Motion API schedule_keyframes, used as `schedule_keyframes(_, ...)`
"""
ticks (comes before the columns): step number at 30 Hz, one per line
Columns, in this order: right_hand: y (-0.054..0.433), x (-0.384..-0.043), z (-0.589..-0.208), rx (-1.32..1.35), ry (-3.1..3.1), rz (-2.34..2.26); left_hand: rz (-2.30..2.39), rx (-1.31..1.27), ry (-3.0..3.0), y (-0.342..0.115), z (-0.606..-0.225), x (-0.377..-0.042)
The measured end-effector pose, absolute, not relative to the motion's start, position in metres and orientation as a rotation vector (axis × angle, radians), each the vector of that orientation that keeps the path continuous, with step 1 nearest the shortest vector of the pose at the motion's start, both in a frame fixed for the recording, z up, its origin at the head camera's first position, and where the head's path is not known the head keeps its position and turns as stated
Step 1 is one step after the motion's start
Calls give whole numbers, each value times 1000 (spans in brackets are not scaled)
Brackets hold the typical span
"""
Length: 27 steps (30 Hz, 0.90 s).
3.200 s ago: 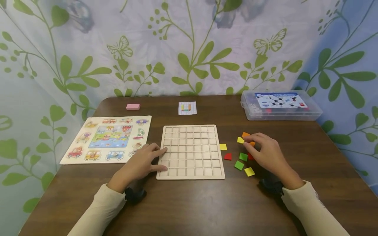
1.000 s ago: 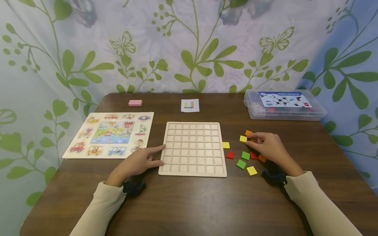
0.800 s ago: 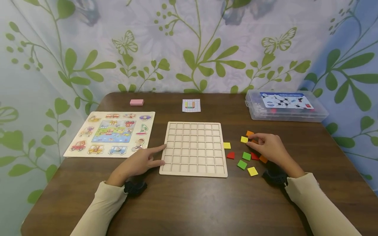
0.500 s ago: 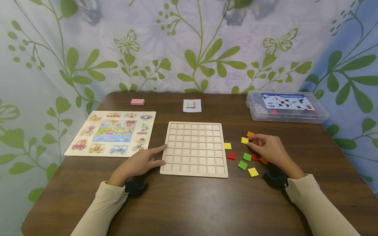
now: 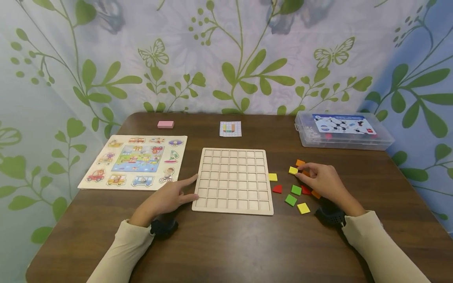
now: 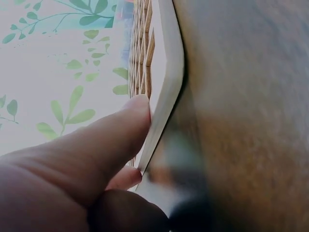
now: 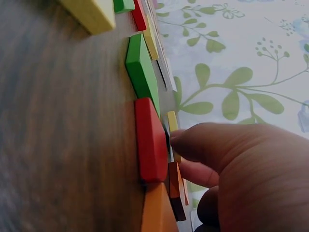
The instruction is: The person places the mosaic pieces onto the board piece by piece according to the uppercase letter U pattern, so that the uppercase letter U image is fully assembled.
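A wooden grid board point(image 5: 232, 181) lies in the middle of the table. My left hand point(image 5: 166, 198) touches its left edge with straight index finger and thumb; the left wrist view shows a fingertip point(image 6: 137, 104) against the rim. To the board's right, my right hand point(image 5: 325, 181) pinches the edge of a small yellow square tile point(image 5: 292, 170) between thumb and index finger. In the right wrist view, the thumb partly covers that yellow tile point(image 7: 172, 120). Around it lie orange point(image 5: 300, 162), green point(image 5: 296, 190) and red point(image 5: 277, 189) tiles, some partly hidden by the hand.
A picture puzzle board point(image 5: 132, 162) lies at left. A pink block point(image 5: 165, 124) and a card with a coloured grid pattern point(image 5: 231, 129) lie at the back. A clear plastic case point(image 5: 345, 131) stands at back right. Another yellow tile point(image 5: 273, 177) touches the board's right side.
Compared with 3.2 s ago, my left fingertips have drawn back from the board's surface to its left edge. My right hand shifted slightly, uncovering an orange tile. Little moves in the last second.
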State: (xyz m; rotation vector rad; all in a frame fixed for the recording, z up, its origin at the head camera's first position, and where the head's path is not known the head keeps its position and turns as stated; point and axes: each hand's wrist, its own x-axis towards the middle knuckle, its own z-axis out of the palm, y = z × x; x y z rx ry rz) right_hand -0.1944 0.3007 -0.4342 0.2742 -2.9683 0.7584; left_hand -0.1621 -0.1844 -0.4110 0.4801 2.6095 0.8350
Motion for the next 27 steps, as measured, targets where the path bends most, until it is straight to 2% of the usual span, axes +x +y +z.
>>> schedule_keyframes(14, 293, -192, -428, 299, -2916, 802, 729, 443, 2685, -179, -409, -155)
schedule_keyframes(27, 259, -200, -411, 502, -2833, 822, 695, 476, 2675, -177, -408, -150)
